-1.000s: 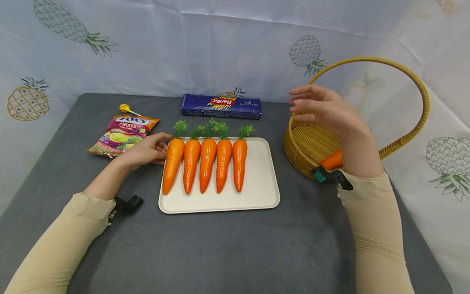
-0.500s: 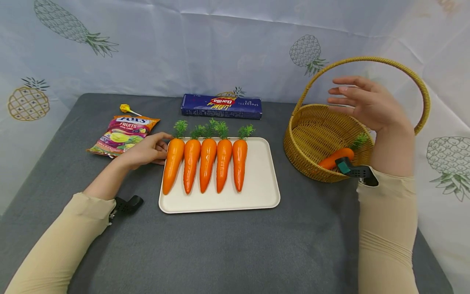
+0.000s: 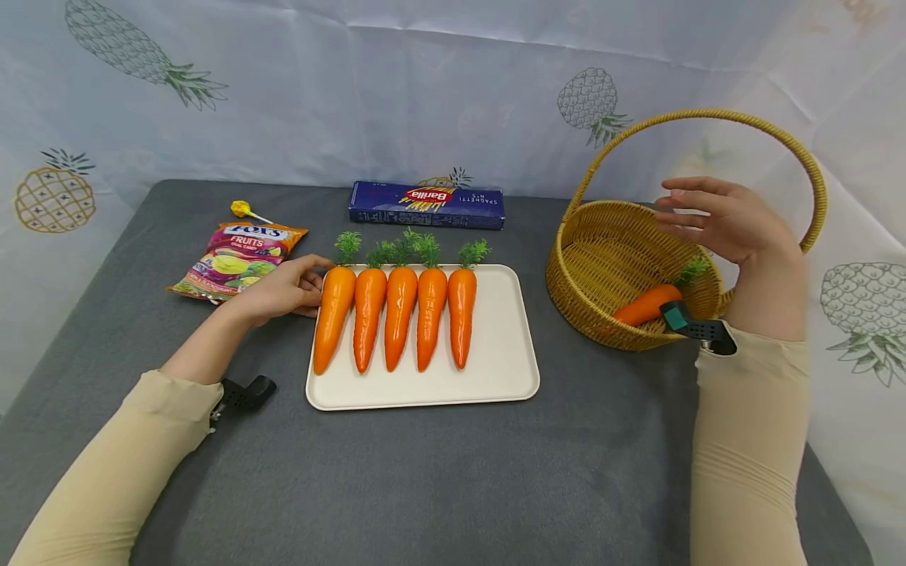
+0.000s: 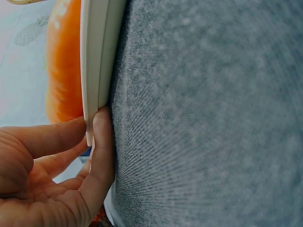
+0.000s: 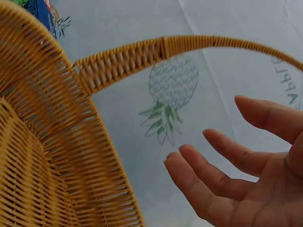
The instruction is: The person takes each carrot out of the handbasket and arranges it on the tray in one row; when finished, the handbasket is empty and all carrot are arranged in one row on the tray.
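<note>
My left hand (image 3: 283, 291) pinches the left edge of a cream tray (image 3: 488, 385); in the left wrist view the thumb is at the rim's upper side and a finger (image 4: 102, 142) lies under it. Several orange carrots (image 3: 401, 318) with green tops lie side by side on the tray. My right hand (image 3: 736, 218) holds nothing, its fingers relaxed, above the right side of a wicker basket (image 3: 566, 283). Inside that basket lies another carrot (image 3: 647, 305), its right end close to the wrist camera in the head view.
A blue spaghetti box (image 3: 427, 206) lies behind the tray. At the left are a Fox's candy bag (image 3: 237, 263) and a yellow lollipop (image 3: 242, 209). The basket's tall handle (image 3: 715, 115) arches up around the right hand.
My right hand has moved right across the basket, then slightly lower, uncovering the carrot inside. My left hand and the tray have stayed in place.
</note>
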Motion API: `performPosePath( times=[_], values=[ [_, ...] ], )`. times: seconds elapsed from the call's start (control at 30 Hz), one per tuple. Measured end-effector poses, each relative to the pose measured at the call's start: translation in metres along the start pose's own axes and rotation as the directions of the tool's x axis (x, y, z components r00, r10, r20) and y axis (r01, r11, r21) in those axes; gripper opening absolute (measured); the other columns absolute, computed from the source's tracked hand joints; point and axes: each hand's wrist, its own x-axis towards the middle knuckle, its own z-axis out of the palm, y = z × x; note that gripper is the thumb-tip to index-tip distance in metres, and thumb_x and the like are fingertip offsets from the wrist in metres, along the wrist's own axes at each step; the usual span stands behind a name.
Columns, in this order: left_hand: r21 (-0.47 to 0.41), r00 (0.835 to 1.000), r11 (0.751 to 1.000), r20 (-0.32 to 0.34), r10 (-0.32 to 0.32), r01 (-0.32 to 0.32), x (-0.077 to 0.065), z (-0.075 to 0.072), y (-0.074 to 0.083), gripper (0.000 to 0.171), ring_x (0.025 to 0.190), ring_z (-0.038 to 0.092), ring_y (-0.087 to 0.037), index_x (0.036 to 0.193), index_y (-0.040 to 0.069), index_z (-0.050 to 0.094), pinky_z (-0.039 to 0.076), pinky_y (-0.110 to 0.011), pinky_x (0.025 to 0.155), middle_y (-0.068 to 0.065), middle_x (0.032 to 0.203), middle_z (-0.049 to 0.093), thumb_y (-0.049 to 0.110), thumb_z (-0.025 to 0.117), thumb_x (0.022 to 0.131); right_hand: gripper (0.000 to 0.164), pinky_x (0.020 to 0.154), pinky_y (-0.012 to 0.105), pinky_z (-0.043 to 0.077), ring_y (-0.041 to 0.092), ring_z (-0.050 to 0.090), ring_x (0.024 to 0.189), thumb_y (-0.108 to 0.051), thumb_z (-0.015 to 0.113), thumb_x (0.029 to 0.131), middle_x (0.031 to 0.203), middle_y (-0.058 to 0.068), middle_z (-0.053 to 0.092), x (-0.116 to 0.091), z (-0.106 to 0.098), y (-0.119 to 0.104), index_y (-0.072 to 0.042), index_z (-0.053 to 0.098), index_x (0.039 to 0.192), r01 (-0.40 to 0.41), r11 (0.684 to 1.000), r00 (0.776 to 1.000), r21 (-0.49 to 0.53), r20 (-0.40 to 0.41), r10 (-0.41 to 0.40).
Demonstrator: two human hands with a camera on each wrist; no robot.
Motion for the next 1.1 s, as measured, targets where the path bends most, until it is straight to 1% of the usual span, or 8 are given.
performPosePath(
  times=[0.13, 0.23, 0.4, 0.47, 0.6, 0.77, 0.9, 1.1],
  values=[
    [0.005, 1.000, 1.000, 0.001, 0.001, -0.001, 0.000, 0.000, -0.001, 0.060, 0.084, 0.057, -0.012, 0.151, -0.006, 0.024, 0.060, -0.023, 0.074, -0.016, 0.108, 0.049, 0.002, 0.050, 0.098, 0.022, 0.080, 0.022, 0.059, 0.010, 0.071, 0.098, -0.015, 0.049, 0.103, 0.109, -0.007, 0.069, 0.004, -0.010, 0.009, -0.023, 0.062, 0.118, -0.066, 0.992, 0.998, -0.107, 0.013, 0.068],
    [0.011, 1.000, 1.000, 0.003, 0.003, -0.004, 0.001, 0.000, -0.001, 0.060, 0.084, 0.057, -0.012, 0.151, -0.006, 0.023, 0.060, -0.024, 0.074, -0.016, 0.108, 0.049, 0.002, 0.050, 0.098, 0.020, 0.082, 0.022, 0.059, 0.006, 0.070, 0.097, -0.019, 0.047, 0.103, 0.106, -0.013, 0.069, 0.007, -0.016, 0.014, -0.027, 0.061, 0.115, -0.133, 0.965, 0.991, -0.226, -0.003, 0.136],
    [0.009, 1.000, 1.000, 0.001, 0.003, -0.003, 0.001, -0.001, -0.002, 0.060, 0.084, 0.057, -0.012, 0.151, -0.007, 0.022, 0.061, -0.024, 0.074, -0.015, 0.107, 0.049, 0.002, 0.050, 0.098, 0.015, 0.087, 0.022, 0.058, -0.001, 0.066, 0.098, -0.033, 0.045, 0.104, 0.105, -0.022, 0.064, 0.012, -0.021, 0.022, -0.032, 0.052, 0.117, -0.239, 0.861, 0.968, -0.449, -0.039, 0.248],
    [0.006, 1.000, 1.000, 0.001, 0.001, -0.001, 0.001, -0.001, -0.002, 0.060, 0.084, 0.057, -0.012, 0.151, -0.006, 0.023, 0.061, -0.024, 0.074, -0.015, 0.108, 0.049, 0.002, 0.050, 0.098, 0.021, 0.089, 0.022, 0.057, -0.002, 0.064, 0.100, -0.040, 0.045, 0.103, 0.105, -0.025, 0.062, 0.013, -0.022, 0.024, -0.031, 0.048, 0.122, -0.269, 0.811, 0.958, -0.520, -0.055, 0.282],
    [0.008, 1.000, 1.000, -0.001, 0.001, -0.001, 0.001, 0.000, -0.002, 0.060, 0.085, 0.057, -0.013, 0.151, -0.005, 0.023, 0.061, -0.024, 0.074, -0.015, 0.108, 0.049, 0.002, 0.049, 0.098, 0.038, 0.096, 0.030, 0.056, 0.000, 0.063, 0.103, -0.048, 0.047, 0.101, 0.106, -0.026, 0.059, 0.012, -0.022, 0.028, -0.026, 0.043, 0.131, -0.293, 0.743, 0.946, -0.601, -0.069, 0.317],
    [0.009, 1.000, 1.000, 0.001, 0.006, -0.006, 0.001, 0.000, -0.002, 0.060, 0.085, 0.057, -0.013, 0.151, -0.006, 0.023, 0.061, -0.024, 0.074, -0.015, 0.107, 0.049, 0.002, 0.050, 0.098, 0.057, 0.099, 0.043, 0.055, 0.009, 0.061, 0.107, -0.051, 0.048, 0.100, 0.111, -0.018, 0.058, 0.008, -0.017, 0.032, -0.015, 0.039, 0.143, -0.305, 0.671, 0.938, -0.676, -0.091, 0.335],
    [0.009, 1.000, 1.000, -0.003, 0.002, -0.001, 0.000, 0.000, -0.001, 0.059, 0.084, 0.057, -0.013, 0.150, -0.005, 0.024, 0.060, -0.024, 0.074, -0.016, 0.107, 0.049, 0.002, 0.049, 0.097, 0.073, 0.098, 0.047, 0.056, 0.025, 0.057, 0.119, -0.052, 0.045, 0.100, 0.128, 0.002, 0.055, 0.005, -0.013, 0.034, -0.003, 0.027, 0.151, -0.314, 0.619, 0.928, -0.720, -0.097, 0.359],
    [0.015, 1.000, 1.000, -0.006, -0.004, 0.004, 0.000, 0.000, 0.000, 0.059, 0.084, 0.057, -0.013, 0.150, -0.006, 0.024, 0.061, -0.024, 0.074, -0.016, 0.107, 0.048, 0.001, 0.050, 0.097, 0.078, 0.099, 0.050, 0.054, 0.045, 0.038, 0.138, -0.053, 0.043, 0.101, 0.151, 0.027, 0.033, 0.007, -0.009, 0.038, 0.001, 0.019, 0.153, -0.323, 0.633, 0.923, -0.704, -0.086, 0.375]
  ],
)
